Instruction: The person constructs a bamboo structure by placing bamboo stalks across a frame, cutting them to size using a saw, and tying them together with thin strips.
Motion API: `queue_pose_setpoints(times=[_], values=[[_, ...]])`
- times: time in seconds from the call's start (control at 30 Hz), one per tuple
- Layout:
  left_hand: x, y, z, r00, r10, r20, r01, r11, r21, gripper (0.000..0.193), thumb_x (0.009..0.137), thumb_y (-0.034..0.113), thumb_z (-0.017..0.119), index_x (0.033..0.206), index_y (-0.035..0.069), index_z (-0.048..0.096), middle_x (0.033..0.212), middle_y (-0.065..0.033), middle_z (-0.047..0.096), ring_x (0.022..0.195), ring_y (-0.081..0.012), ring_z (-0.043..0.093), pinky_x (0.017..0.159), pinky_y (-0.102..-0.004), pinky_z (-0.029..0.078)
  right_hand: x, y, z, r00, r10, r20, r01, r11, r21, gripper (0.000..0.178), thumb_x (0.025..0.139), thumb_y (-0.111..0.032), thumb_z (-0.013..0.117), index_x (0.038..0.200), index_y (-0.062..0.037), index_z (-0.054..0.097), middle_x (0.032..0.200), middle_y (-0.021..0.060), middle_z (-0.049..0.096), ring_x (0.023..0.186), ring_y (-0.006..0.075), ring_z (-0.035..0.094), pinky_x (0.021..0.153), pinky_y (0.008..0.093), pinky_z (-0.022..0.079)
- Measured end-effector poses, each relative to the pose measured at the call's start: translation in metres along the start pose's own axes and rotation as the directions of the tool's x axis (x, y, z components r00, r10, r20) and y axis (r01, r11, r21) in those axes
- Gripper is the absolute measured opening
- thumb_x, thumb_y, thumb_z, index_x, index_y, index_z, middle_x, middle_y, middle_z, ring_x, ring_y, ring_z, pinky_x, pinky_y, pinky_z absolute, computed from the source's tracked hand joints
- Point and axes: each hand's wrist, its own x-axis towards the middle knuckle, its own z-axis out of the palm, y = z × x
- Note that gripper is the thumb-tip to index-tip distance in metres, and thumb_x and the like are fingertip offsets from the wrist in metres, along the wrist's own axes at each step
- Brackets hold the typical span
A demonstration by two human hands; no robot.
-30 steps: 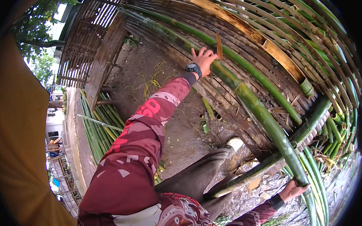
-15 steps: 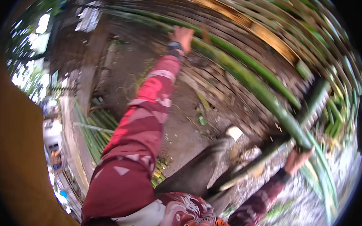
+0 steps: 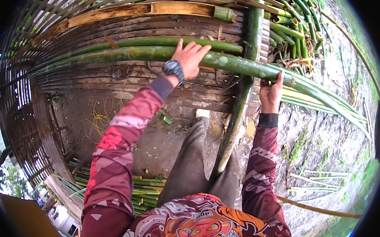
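A thick green bamboo pole [image 3: 231,64] runs sideways before me, its far left end blurring into the slatted wall. My left hand [image 3: 187,61], with a dark watch at the wrist, lies over the top of it, fingers stretched out and apart. Further right, my right hand [image 3: 270,92] grips the same pole from below, its thumb up along the near side and its other fingers hidden underneath. Beyond the right hand, the pole continues into long split green strips [image 3: 328,95]. Another bamboo pole [image 3: 241,108] passes crosswise under it, close to my right hand.
A thinner green bamboo [image 3: 159,43] lies just behind on a slatted bamboo platform [image 3: 136,82]. Cut bamboo pieces [image 3: 289,31] are heaped at the back right. Several green stalks [image 3: 147,191] lie by my legs, and wet muddy ground [image 3: 154,146] spreads below the platform.
My view has swung toward the right, and the pole now lies nearly level. My left hand is now closer to my right hand on the pole; the right hand keeps its hold.
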Motion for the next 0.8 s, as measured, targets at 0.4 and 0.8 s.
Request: queue_pose_setpoints(times=[0.4,0.8], values=[[0.012,-0.006,0.017,0.987,0.012,-0.162,-0.038,0.987,-0.157,0.060,0.071,0.017,0.073,0.130,0.020,0.063,0.116,0.0015,0.067,0.112,-0.0233,0.060,0.100,-0.0432,0.038,-0.092,0.080,0.006,0.253,0.419,0.872,0.819,-0.573,0.037,0.055,0.089,-0.012,0.056,0.144,-0.0070,0.055,0.135,0.0170,0.058,0.141,0.0346,0.045,0.125,0.0540,0.027],[0.018,-0.002,0.011,0.986,0.090,-0.139,-0.114,0.978,-0.176,0.063,0.069,0.015,0.073,0.130,0.018,0.062,0.121,-0.0030,0.069,0.115,-0.0290,0.062,0.095,-0.0485,0.046,-0.150,0.045,0.001,0.124,0.515,0.848,0.938,-0.339,0.069,0.031,0.092,-0.018,0.056,0.122,-0.0144,0.064,0.094,0.0031,0.058,0.091,0.0210,0.058,0.081,0.0377,0.044]])
